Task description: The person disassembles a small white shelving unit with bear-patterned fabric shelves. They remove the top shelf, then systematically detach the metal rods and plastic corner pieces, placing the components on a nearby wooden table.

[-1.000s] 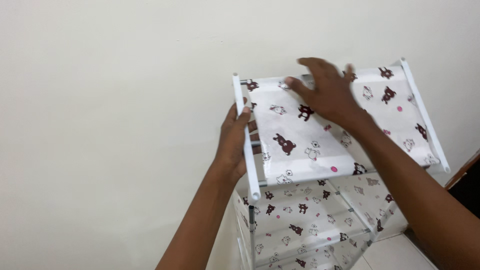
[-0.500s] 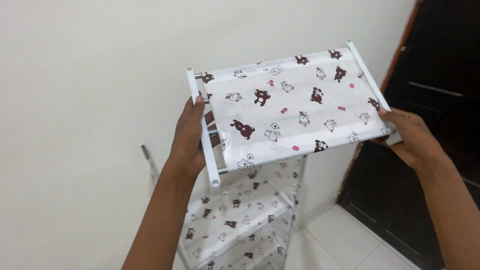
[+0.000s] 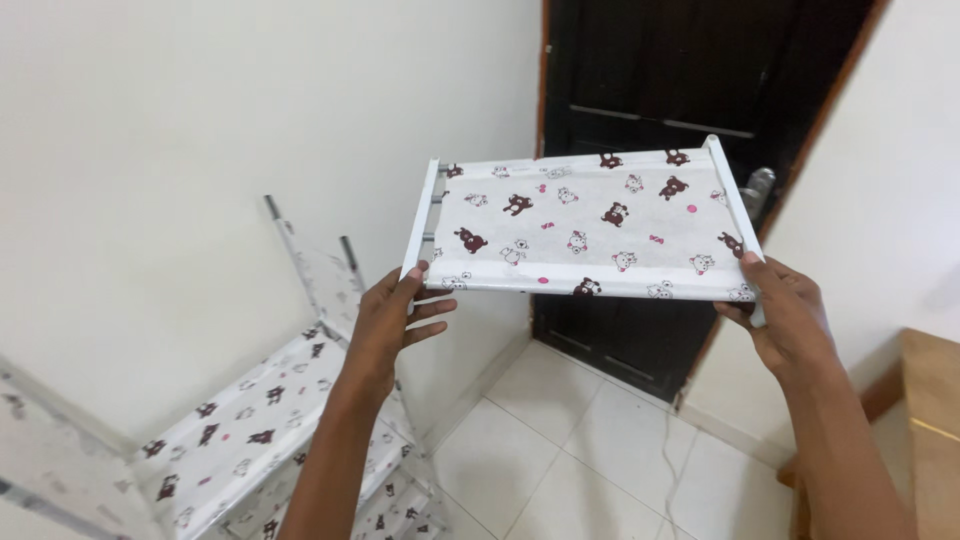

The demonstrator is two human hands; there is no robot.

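I hold a rectangular shelf panel (image 3: 585, 225) of white fabric printed with brown bears and pink dots, stretched between two white plastic side bars. It is lifted in the air, level, in front of a dark door. My left hand (image 3: 392, 318) grips the near end of the left bar. My right hand (image 3: 785, 310) grips the near end of the right bar. Below at the left stands the rack (image 3: 250, 430) with shelves of the same fabric and bare metal poles sticking up.
A dark wooden door (image 3: 690, 90) with a metal handle (image 3: 758, 190) is straight ahead. White walls stand on both sides, white floor tiles (image 3: 590, 450) lie below, and a wooden furniture edge (image 3: 930, 420) is at the right.
The panel came off the top of the rack and swung right, toward the door. My right hand left the fabric's top and took the right bar. The view turned right.
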